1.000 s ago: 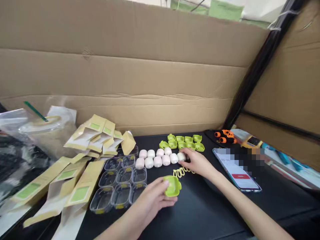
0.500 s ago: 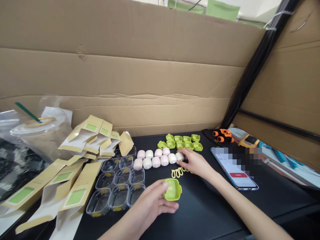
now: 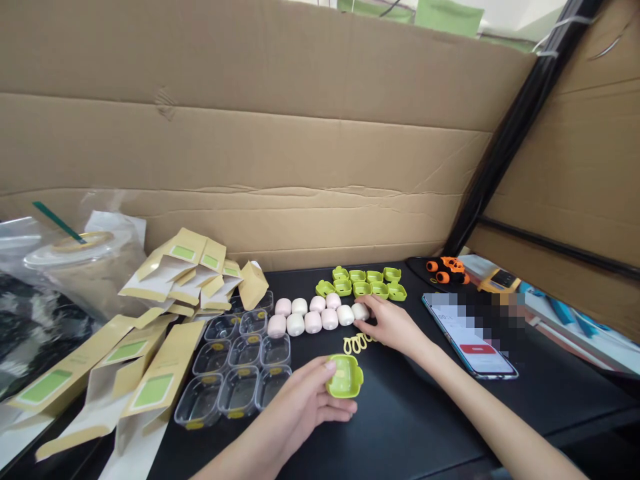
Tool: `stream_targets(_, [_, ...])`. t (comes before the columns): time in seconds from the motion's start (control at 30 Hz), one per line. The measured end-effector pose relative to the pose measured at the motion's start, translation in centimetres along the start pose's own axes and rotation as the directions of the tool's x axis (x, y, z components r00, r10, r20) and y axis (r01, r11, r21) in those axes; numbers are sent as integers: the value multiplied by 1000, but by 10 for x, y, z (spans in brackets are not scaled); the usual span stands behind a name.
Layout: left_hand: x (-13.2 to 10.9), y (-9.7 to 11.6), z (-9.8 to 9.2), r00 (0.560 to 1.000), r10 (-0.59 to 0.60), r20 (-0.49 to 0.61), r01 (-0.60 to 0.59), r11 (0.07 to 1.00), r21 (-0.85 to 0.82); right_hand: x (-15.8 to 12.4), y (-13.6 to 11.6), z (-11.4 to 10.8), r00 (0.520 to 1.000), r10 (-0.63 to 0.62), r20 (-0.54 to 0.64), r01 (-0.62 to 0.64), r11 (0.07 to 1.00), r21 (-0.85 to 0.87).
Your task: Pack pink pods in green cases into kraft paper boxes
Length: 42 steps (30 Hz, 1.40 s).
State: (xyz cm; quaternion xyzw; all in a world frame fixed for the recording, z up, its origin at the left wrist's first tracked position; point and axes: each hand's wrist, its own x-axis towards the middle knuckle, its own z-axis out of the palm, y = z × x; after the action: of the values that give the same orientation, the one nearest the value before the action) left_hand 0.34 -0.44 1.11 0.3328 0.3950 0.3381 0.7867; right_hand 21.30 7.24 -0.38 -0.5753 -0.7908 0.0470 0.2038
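Movement: slight shift of view since half a second ago; both grips unchanged.
Left hand point(image 3: 313, 393): thumb pressed over edge of lime-green cover point(image 3: 345, 377), fingers beneath; open side up, held above black counter point(image 3: 400, 423).
Right hand point(image 3: 393, 323): partly closed, thumb and fingertips on white rounded case point(image 3: 360, 311), right end of front row.
Yellow loops point(image 3: 356, 344): on counter, between hands.

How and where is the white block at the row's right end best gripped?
Probably pinch the end block by its front and back sides, coming from the right, where the right hand is: its left side faces a neighbouring white block, leaving little finger room.
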Motion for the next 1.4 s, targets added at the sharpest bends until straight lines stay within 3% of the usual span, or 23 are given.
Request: stream_targets(1.4, [-2, 0, 1, 1000, -1, 23, 1, 1000, -5, -1, -1, 0, 1000, 1, 5, -1, 1000, 15])
